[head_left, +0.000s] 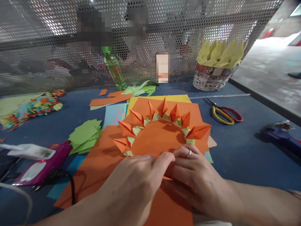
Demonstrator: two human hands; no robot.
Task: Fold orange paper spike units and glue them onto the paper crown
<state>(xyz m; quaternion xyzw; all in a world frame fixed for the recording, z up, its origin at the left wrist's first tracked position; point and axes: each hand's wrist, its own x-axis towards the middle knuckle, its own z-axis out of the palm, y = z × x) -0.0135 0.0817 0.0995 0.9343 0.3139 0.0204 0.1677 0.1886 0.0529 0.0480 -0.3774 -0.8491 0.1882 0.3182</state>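
Left hand: the left hand (141,179) has its fingers bent nearly closed, thumb against forefinger, apparently pinching the near side of the paper ring (156,117); the exact grip is hidden.
Right hand: the right hand (199,179) meets it there, fingers curled with hardly any gap, seemingly gripping the same stretch; its undersides cannot be seen.
Near arc: mostly covered by both sets of fingers, with a sliver of orange paper showing between them; whether the circle is closed cannot be told, so this part looks like the unsettled one.
Orange sheet: the orange sheet (94,163) lies flat under the fingers and out to their left.
Magenta tool: the magenta tool (42,166), corded, lies left of the left fingers.
Green papers: the green papers (86,136) are stacked beyond and left of those fingers.
Orange points: eight folded orange points (175,112) stand outward along the far arc, just beyond the fingertips, on pale green bases; that span seems done.
Scissors: the scissors (223,114), red and yellow handled, rest beyond the right fingers, well apart.
Bottle: the green bottle (115,70) stands far past the left fingers.
Basket: the basket (211,78), rimmed with yellow points, sits far past the right fingers.
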